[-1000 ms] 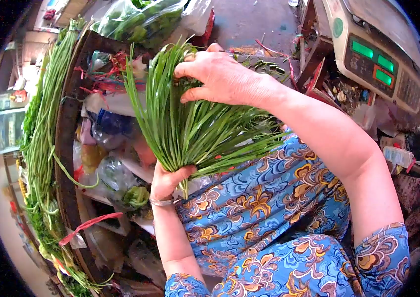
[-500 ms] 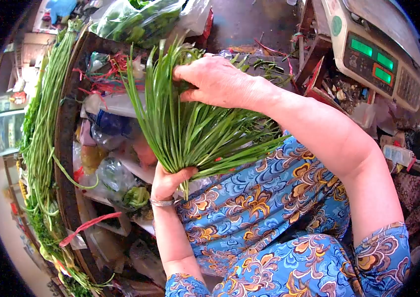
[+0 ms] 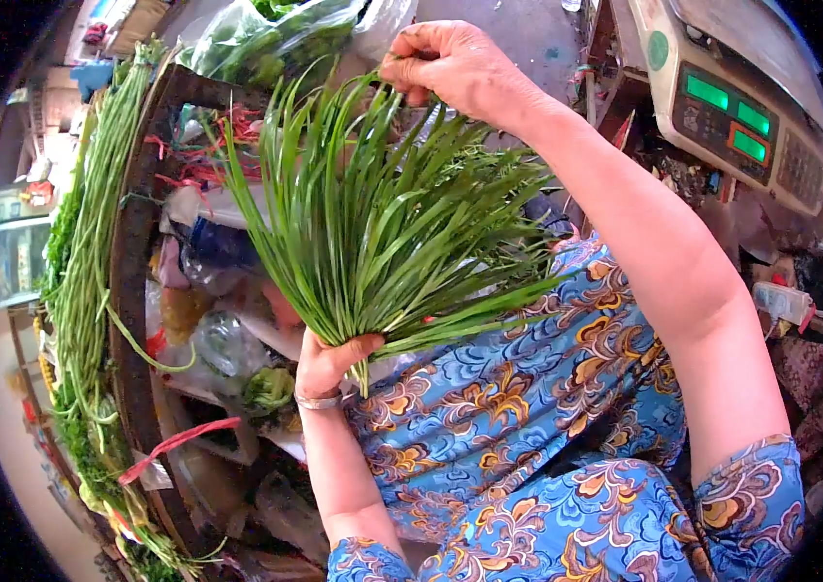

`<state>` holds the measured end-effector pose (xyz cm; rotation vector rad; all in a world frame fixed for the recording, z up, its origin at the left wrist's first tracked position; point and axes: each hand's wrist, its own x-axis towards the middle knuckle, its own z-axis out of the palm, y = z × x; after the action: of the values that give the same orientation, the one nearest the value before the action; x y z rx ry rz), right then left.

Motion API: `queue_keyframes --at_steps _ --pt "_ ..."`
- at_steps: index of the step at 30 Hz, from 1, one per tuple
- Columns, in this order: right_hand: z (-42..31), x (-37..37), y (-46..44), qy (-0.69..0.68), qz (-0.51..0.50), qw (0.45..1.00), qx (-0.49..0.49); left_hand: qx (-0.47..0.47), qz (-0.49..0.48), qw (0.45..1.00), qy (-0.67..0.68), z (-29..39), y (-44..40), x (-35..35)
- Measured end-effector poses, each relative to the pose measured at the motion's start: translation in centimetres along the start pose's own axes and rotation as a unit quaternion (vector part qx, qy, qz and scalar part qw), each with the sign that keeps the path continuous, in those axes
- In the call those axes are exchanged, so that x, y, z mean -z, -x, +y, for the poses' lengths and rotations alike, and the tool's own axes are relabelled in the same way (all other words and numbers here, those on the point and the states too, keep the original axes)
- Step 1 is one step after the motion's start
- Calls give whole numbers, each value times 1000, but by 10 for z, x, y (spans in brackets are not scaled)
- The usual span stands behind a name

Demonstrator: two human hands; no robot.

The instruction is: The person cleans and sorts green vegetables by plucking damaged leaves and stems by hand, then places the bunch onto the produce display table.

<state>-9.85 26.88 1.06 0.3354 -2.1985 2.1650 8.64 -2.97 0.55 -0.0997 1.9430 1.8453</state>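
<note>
A fanned bunch of garlic chives (image 3: 363,233) spreads up and to the right in front of my blue patterned clothes. Low on the bunch, my left hand (image 3: 327,367) is closed around the pale stem ends, thumb across the front; a bracelet circles that wrist. My right hand (image 3: 460,70) is above the leaf tips, its thumb and fingers pinched together. Whatever lies between those fingertips is too small to make out.
Long green beans (image 3: 91,262) hang over a wooden edge on the left. Bagged greens (image 3: 275,48) are at the top. A scale (image 3: 731,107) with lit green displays stands upper right. Red ties (image 3: 198,160) and plastic bags (image 3: 227,339) lie beside the chives.
My right hand has moved up and to the right, out of the leaves to above their tips. The chives are fanned wider. My left hand keeps its grip almost in place.
</note>
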Motion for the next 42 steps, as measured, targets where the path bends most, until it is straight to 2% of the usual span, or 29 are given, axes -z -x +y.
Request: queue_keyframes --at_steps 1,2,4,6,10,12,13,14,16,17,18,20,21,22,24,25,30,33,35,39,42 --pt "-1 0 1 58 -34 998 18 10 7 1000 -8 1 0 -1" --pt "2 -1 2 58 -33 998 17 21 13 1000 -16 2 0 -1" --pt "3 -7 6 104 -106 987 66 9 -21 1000 13 -1 0 3" --pt "-5 -7 14 165 -162 973 7 4 -32 999 0 2 0 3" --pt "-9 -14 22 119 -246 962 -7 9 -41 999 -21 2 0 7" --pt "12 -20 21 194 -264 940 94 3 -42 999 -12 0 1 7" --pt "18 -23 22 171 -284 938 100 13 -40 999 -5 0 2 8" --pt "31 -26 21 181 -266 938 131 24 -39 999 1 0 2 9" --pt "3 -21 24 308 -210 927 42 17 -36 999 4 1 3 8" --pt "9 -21 23 343 -131 930 33 10 -32 999 8 1 4 7" --pt "9 -15 20 342 -91 934 57 8 -31 999 9 2 4 6" --pt "11 -9 10 315 -71 946 32 22 -32 999 27 6 4 4" --pt "16 -4 12 301 -56 946 109 23 -32 999 27 7 4 3" --pt "22 -2 9 302 -56 946 108 16 -33 999 26 7 4 2" --pt "26 -1 5 370 -22 911 182 11 -34 999 26 8 2 0" --pt "23 -1 1 408 -21 907 103 19 -31 999 17 8 2 -1" --pt "16 4 8 398 26 906 143 1 -29 1000 -4 6 -1 0" --pt "14 5 7 411 28 902 129 4 -36 999 8 5 -2 -1" --pt "10 3 6 440 22 894 80 11 -40 999 11 7 -2 -2" --pt "9 4 4 458 23 885 81 20 -43 999 8 11 -3 -6" --pt "9 20 -1 516 15 855 53 18 -39 999 -1 8 1 -3"
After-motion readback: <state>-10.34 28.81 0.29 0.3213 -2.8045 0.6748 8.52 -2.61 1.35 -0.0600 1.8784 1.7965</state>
